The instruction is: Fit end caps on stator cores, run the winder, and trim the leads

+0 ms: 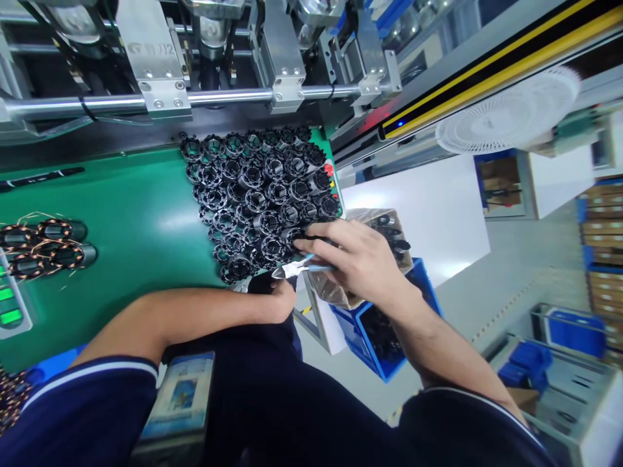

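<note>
Many black ring-shaped parts (pixel 256 200) stand packed together in rows on the green table mat (pixel 146 220). At the lower right corner of this group is my right hand (pixel 348 253), holding cutting pliers (pixel 291 268) with light blue handles, jaws pointing left. Its thumb and index fingertips touch one of the black parts. My left hand (pixel 283 299) is low at the table's front edge, just below the plier jaws; its fingers are mostly hidden, and what it holds, if anything, cannot be made out.
Several copper-wound parts (pixel 56 243) lie at the left, below a black pen (pixel 41 177). A machine with a metal rod (pixel 228 97) spans the back. Right of the table are a bag-lined box (pixel 335 292) and a blue crate (pixel 374 363) of black parts.
</note>
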Demonstrator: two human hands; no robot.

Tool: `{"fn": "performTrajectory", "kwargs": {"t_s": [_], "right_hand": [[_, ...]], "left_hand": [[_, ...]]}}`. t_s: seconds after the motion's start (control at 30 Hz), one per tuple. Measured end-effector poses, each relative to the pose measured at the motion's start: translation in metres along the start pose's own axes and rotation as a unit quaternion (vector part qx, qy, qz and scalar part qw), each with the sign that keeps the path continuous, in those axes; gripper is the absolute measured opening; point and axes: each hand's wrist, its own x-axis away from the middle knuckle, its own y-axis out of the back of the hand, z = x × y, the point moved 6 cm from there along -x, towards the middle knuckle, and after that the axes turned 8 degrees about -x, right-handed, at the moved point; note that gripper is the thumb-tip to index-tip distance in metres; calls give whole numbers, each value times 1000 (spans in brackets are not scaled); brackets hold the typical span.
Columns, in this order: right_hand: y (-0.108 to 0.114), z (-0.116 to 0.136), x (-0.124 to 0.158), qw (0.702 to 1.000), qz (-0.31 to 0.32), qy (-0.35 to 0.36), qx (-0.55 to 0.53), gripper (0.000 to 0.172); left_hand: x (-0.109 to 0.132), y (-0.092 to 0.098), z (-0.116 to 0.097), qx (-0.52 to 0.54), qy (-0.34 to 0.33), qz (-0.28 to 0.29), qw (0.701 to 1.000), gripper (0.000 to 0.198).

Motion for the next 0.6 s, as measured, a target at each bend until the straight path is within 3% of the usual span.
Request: {"fn": "performTrajectory", "kwargs": {"t_s": [0.23, 0.37, 0.5, 0.6], "right_hand": [[-10, -2, 8, 999, -43, 18, -1, 31], [-5, -7, 17, 995, -60, -7, -78, 35], [38, -22, 14, 985, -59, -58, -149, 44], [84, -45, -13, 987, 3, -67, -147, 49]], "left_hand": [[-8, -4, -2, 7, 18, 4, 1000, 42], [-14, -8, -1, 13, 16, 10, 1000, 41], [-18, -9, -2, 23, 17, 10, 1000, 40], [-17, -6, -4, 22, 22, 2, 1000, 40]]}}
